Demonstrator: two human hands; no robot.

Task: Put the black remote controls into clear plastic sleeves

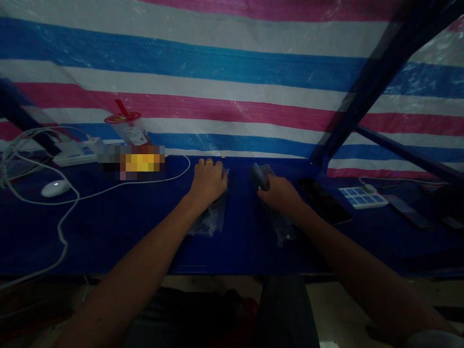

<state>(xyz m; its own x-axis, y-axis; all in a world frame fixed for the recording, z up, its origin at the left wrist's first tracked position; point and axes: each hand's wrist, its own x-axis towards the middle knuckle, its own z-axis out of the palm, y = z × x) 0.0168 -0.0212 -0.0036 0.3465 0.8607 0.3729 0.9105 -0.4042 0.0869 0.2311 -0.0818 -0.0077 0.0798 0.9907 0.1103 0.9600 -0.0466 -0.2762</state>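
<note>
A left hand (207, 181) presses flat on a clear plastic sleeve (212, 217) on the dark blue table (119, 227), pinning it. Just right, the right hand (281, 193) pinches a second clear sleeve (261, 176), lifting its far end.

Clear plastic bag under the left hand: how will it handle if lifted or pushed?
The clear plastic bag looks thin and lies flat under the left hand, so it is probably floppy and light. Its glossy film on the smooth blue table would likely slide easily.
</note>
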